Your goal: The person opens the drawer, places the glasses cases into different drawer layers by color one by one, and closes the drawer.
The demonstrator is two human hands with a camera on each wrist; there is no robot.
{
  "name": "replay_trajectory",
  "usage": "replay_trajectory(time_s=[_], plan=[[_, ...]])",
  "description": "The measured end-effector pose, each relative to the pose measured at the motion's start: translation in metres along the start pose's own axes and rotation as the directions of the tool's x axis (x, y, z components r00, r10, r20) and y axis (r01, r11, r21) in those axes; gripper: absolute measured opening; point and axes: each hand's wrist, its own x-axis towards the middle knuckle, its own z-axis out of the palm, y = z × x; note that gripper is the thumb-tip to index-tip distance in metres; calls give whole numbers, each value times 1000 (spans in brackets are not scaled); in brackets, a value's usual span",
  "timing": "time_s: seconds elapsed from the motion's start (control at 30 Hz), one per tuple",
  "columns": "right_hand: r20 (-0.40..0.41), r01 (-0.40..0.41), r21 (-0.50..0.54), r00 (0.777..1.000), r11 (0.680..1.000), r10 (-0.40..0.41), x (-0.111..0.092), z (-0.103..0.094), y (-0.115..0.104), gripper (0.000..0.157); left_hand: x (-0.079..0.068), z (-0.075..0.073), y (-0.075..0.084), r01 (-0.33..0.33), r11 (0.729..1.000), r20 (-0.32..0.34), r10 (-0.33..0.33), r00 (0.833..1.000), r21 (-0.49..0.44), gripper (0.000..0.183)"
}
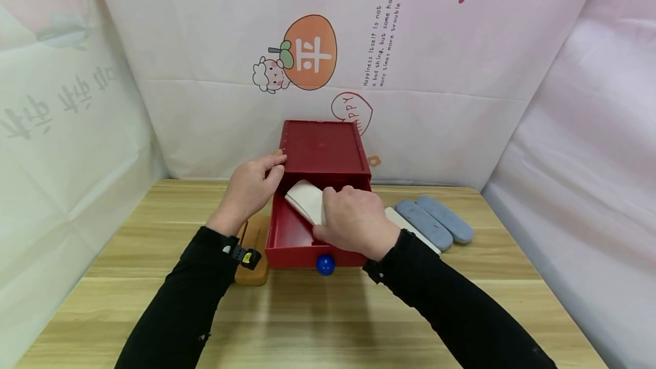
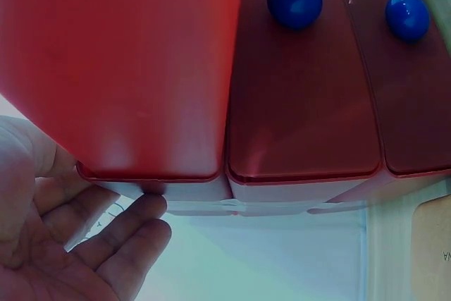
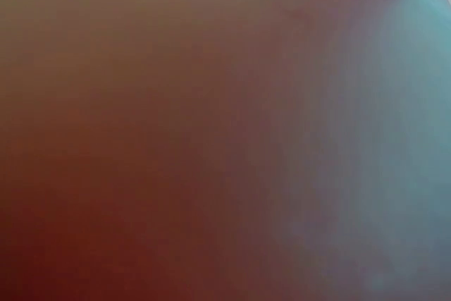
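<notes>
A red drawer cabinet stands on the table, its top drawer pulled out and showing a blue knob. Inside that drawer lies a white, flat-sided case with a dark seam along its edge. My right hand grips this case from above and hides its near end. At the cabinet's left side, my left hand rests with extended fingers against the wall. The left wrist view shows those fingers beside the red drawer fronts. Blurred skin fills most of the right wrist view.
Left of the cabinet lies a tan case, partly under the left wrist. To its right are a white case and two grey-blue oblong cases. Printed white cloth walls the table's back and sides.
</notes>
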Motion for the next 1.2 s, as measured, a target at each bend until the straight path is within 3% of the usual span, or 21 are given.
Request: replay_trajectory(time_s=[1.2], plan=[[82, -44, 118, 996, 992, 35, 7, 6, -8, 63, 1, 1, 0, -21, 1000, -3, 21, 1000, 12, 45]])
